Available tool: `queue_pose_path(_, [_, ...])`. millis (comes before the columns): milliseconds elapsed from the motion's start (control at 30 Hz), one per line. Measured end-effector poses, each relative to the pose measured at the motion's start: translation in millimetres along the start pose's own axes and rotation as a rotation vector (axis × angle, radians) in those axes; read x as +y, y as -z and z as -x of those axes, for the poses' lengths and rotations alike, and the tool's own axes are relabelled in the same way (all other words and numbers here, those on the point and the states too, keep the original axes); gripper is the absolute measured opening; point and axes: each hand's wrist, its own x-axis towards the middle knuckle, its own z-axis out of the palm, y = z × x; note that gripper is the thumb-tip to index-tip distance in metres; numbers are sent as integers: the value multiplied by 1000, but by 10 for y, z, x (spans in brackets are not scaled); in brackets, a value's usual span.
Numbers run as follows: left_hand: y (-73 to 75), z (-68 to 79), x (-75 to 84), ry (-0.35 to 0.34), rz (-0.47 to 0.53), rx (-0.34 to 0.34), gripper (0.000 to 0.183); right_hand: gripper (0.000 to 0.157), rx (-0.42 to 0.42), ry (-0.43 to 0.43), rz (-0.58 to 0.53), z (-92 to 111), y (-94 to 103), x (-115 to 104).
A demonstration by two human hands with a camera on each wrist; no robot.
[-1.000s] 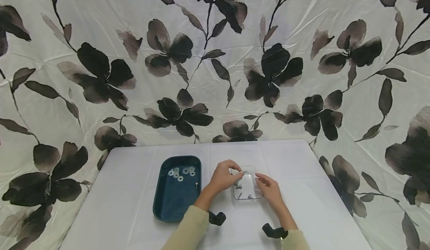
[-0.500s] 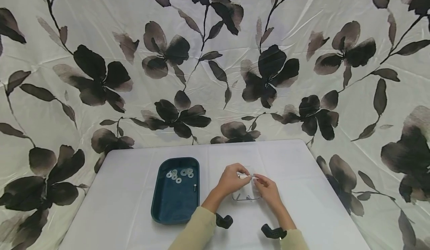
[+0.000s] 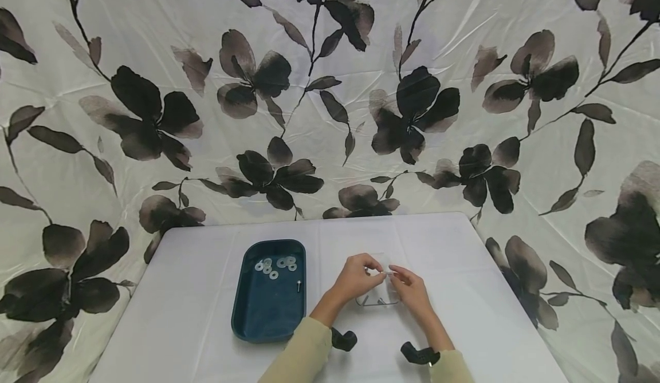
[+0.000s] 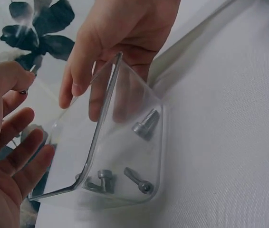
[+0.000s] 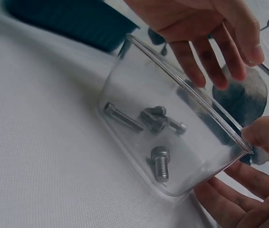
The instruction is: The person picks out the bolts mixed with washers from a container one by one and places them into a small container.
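Observation:
In the head view my left hand pinches a small metal screw between thumb and fingertips, above the clear plastic box. Its threaded shaft shows in the right wrist view; its head is hidden by the fingers. Close by, my right hand has its thumb and index finger near the screw's end; whether they touch it cannot be told. The right hand's other fingers extend outside the box wall. The clear box stands on the table with several socket-head screws lying loose on its bottom.
A dark teal tray stands to the left on the white-covered table. In it lie several pale washers and one screw. A floral cloth hangs behind the table.
My left hand has moved right with the screw, bringing it close to the right fingertips. The right hand has stayed nearly in place. Over the last half second both hands barely move.

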Motion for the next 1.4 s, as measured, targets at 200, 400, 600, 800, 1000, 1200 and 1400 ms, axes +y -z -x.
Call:
queue_pose_path(200, [-18, 4, -30, 33, -1, -15, 7, 33, -2, 1, 6, 1, 4, 1])
queue_pose_path(400, [-13, 10, -34, 14, 4, -5, 8, 34, -11, 11, -15, 5, 5, 10])
queue_pose_path(600, [83, 28, 1, 23, 15, -9, 5, 34, 0, 9, -10, 7, -14, -2])
queue_pose_path(800, [231, 37, 41, 13, 28, -31, 5, 33, 7, 5, 8, 17, -18, -5])
queue_pose_path(1000, [425, 39, 61, 29, -19, -44, 5, 34, 13, 18, 25, 18, -34, -4])
queue_pose_path(1200, [642, 45, 62, 51, -23, -64, 5, 33, 25, 31, 57, 41, -51, -59])
queue_pose_path(1400, [860, 109, 23, 62, -17, -88, 6, 35, 59, 68, 183, 88, -82, -170])
